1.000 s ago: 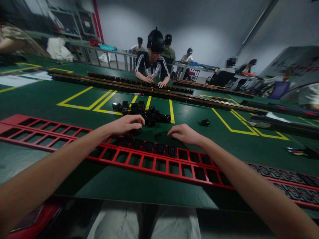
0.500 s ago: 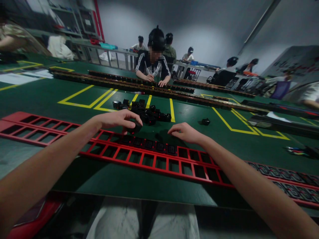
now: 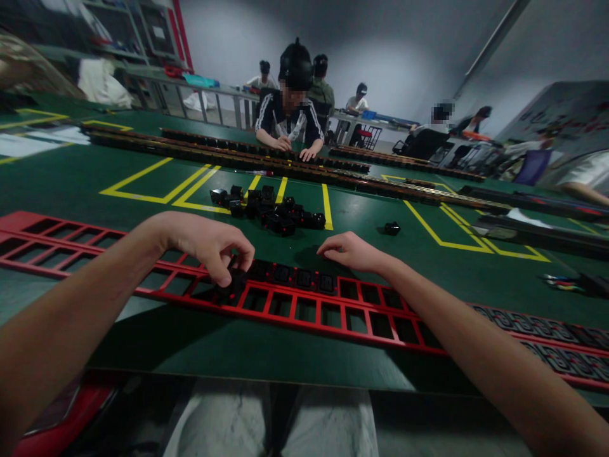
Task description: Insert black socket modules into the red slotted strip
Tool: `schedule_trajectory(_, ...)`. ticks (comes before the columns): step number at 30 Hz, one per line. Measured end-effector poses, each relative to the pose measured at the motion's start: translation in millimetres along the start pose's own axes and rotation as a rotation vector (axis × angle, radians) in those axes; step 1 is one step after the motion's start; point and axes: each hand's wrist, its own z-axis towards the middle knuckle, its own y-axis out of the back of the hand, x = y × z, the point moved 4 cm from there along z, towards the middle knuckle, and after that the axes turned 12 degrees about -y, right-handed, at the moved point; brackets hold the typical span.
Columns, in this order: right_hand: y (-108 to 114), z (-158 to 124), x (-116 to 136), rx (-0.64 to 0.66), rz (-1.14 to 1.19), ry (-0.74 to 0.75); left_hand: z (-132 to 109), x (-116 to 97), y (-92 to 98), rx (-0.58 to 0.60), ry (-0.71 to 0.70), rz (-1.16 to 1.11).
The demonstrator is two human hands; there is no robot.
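Observation:
My left hand (image 3: 214, 251) is closed with thumb and fingers around a black block-shaped part (image 3: 231, 285). It holds the part at the near row of a long red frame (image 3: 285, 325) with two rows of rectangular slots; whether the part touches the frame, I cannot tell. Several square black pieces (image 3: 304, 278) sit side by side in the frame's far row, right of this hand. My right hand (image 3: 352, 251) rests just beyond the frame, its fingers loosely bent and nothing visible in them.
Beyond the frame lies a pile of black blocks (image 3: 280, 212), with one loose block (image 3: 392, 228) to the right. Long dark rails (image 3: 352, 180) cross the green table (image 3: 380, 371). A co-worker (image 3: 291, 105) sits opposite. Bundled wires (image 3: 566, 284) lie at the right.
My left hand has moved left and nearer to me, lowering the black part from beyond the frame to its near row. My right hand has stayed about where it was.

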Motion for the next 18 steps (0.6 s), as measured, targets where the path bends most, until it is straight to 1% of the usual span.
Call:
schedule_trajectory(7,0.3,-0.2,0.2,0.003,0.011,-0.015,3.1,-10.7,-4.5,0.006,0.032,0.120)
schedule_trajectory(15,-0.8,0.7,-0.3,0.002,-0.004,-0.008,-1.3,-2.5,-5.1,0.001,0.055,0.085)
schedule_trajectory(18,-1.2,1.0,-0.2,0.006,-0.010,-0.008,-1.2,-4.4,-8.4,-0.002,0.056,0.101)
